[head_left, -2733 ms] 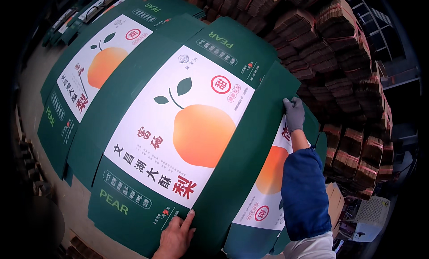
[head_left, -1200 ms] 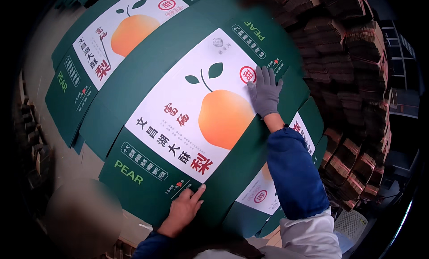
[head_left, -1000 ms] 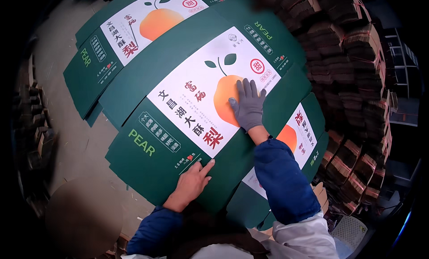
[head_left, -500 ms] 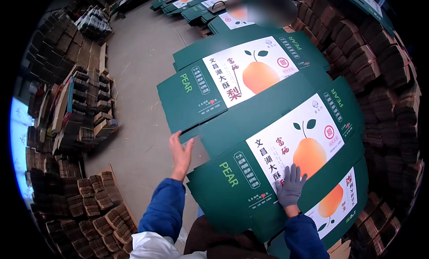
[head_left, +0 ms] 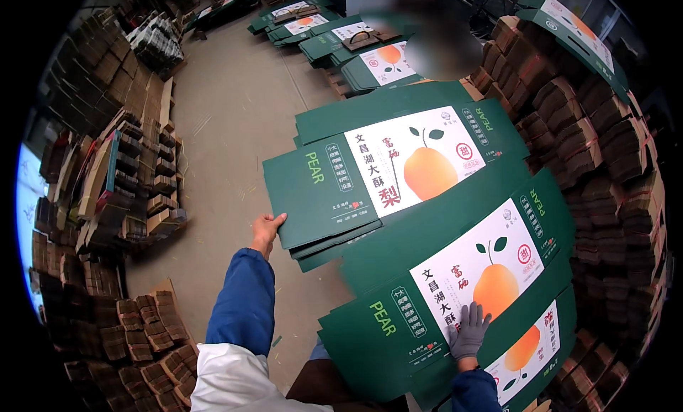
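Observation:
Flat, dark green printed fruit cartons lie in front of me, with white panels showing an orange fruit and green leaves. My bare left hand (head_left: 266, 230) pinches the left edge of the farther carton (head_left: 292, 202), its thumb on top and its other fingers partly hidden. Several sheet edges show in layers just below that carton's near left corner. On the nearer carton (head_left: 370, 291) my right hand (head_left: 469, 331), in a grey glove, rests flat with fingers spread, over the lower part of the white panel. Another printed panel (head_left: 523, 351) shows fruit upside down closest to me.
Bundled brown cardboard stacks (head_left: 569, 134) line the right side, with a green carton (head_left: 580, 31) on top. More stacks (head_left: 135, 177) stand at left, and others (head_left: 142, 334) at lower left. Beyond lie further green carton piles (head_left: 356, 49) beside the concrete floor (head_left: 220, 106).
My left hand has moved outward from beside the gap between the cartons and closed on the farther carton's left edge. My right hand stays flat on the nearer carton. The view has shifted.

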`<state>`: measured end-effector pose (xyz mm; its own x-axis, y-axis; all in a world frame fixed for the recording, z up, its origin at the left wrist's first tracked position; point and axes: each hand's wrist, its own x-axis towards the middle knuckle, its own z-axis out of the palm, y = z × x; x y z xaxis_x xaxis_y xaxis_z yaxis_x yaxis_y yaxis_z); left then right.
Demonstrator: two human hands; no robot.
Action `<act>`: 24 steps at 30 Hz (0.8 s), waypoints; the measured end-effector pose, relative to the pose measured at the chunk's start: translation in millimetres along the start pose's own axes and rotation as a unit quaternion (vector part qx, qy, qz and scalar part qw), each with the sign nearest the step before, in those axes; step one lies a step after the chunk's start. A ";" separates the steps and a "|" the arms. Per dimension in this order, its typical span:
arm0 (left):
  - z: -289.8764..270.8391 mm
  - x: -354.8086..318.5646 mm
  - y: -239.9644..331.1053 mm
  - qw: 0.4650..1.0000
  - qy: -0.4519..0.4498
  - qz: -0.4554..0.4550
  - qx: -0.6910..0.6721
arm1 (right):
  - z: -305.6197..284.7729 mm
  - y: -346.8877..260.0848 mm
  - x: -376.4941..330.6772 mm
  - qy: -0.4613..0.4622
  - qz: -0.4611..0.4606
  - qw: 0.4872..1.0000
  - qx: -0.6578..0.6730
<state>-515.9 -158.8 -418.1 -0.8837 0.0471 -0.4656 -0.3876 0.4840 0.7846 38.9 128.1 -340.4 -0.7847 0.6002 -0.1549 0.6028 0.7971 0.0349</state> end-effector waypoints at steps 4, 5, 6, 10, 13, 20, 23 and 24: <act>-31.7 26.1 55.9 0.997 -0.023 0.034 -0.072 | 5.4 2.1 -1.2 0.024 -0.016 1.000 0.001; -30.8 40.3 65.4 0.995 -0.033 0.039 -0.089 | 4.0 2.6 -0.8 0.031 -0.017 0.999 -0.004; -40.0 53.7 71.1 0.993 -0.033 0.043 -0.102 | 3.2 -2.9 2.4 0.035 -0.024 0.999 0.003; -23.7 65.9 72.6 0.993 0.075 0.089 0.021 | -4.0 -6.9 -0.5 -0.002 0.007 1.000 -0.008; -9.3 71.4 30.3 0.993 0.080 0.053 0.064 | -5.6 -12.0 -2.3 0.002 0.009 1.000 0.012; 3.9 42.7 18.3 0.998 0.042 0.041 0.035 | -1.0 -5.2 -5.1 0.008 0.003 1.000 -0.014; -15.7 56.3 42.7 0.999 0.006 0.047 0.023 | -2.7 -8.6 -5.1 0.001 0.001 1.000 0.003; -24.9 61.0 49.2 0.999 -0.005 0.048 0.016 | -3.9 -12.8 -3.4 0.012 -0.006 1.000 -0.006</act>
<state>-595.5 -153.8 -397.7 -0.9135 0.1040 -0.3933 -0.2921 0.5052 0.8121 33.3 116.1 -336.5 -0.7947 0.5926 -0.1314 0.5924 0.8044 0.0448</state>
